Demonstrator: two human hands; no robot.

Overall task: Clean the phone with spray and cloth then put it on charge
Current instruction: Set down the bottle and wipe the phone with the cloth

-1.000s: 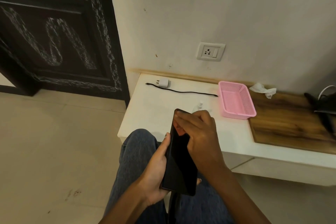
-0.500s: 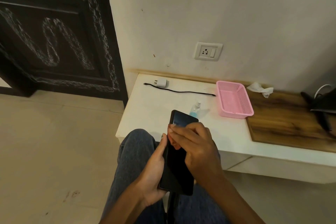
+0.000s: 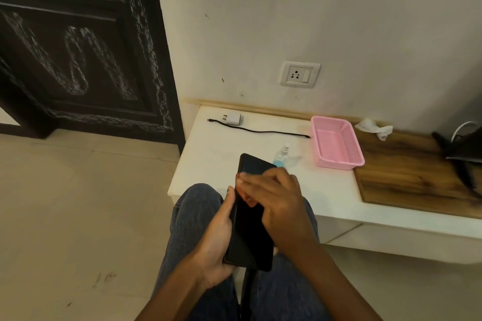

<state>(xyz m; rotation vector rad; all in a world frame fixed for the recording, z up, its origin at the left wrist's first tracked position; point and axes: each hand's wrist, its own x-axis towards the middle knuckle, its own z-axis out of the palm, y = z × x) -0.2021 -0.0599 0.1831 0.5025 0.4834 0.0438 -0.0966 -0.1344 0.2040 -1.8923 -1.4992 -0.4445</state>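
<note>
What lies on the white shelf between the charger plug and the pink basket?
In the head view, only the black cable lies between the charger plug and the pink basket, its right end reaching the basket.

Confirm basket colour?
Pink: the mesh basket on the white shelf, clearest in the head view.

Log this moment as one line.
left hand: holds phone | right hand: fingers on screen | spray bottle, charger: on table | stage: cleaning
</note>
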